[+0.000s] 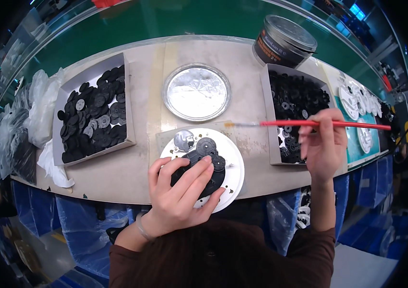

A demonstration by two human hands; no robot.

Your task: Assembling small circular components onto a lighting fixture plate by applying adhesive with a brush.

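Note:
My left hand (177, 194) lies over a black round part (217, 181) with its fingers stretched out, the fingertips touching it beside two dark gears (207, 145). These sit on a white round plate (233, 185) with a silver motor-like piece (183, 140) at its far left. My right hand (326, 146), raised at the right, is closed round the red handle of a paintbrush (283, 123). The brush lies level, its bristles pointing left above the far edge of the plate and apart from the gears. Part of the black round part is hidden under my left fingers.
A box of black gears and discs (129, 142) stands at the left, another box of small black gears (275, 156) at the right. Beyond the plate lies a round silver lid (197, 93). A metal tin (285, 43) stands far right; plastic bags (43, 105) are far left.

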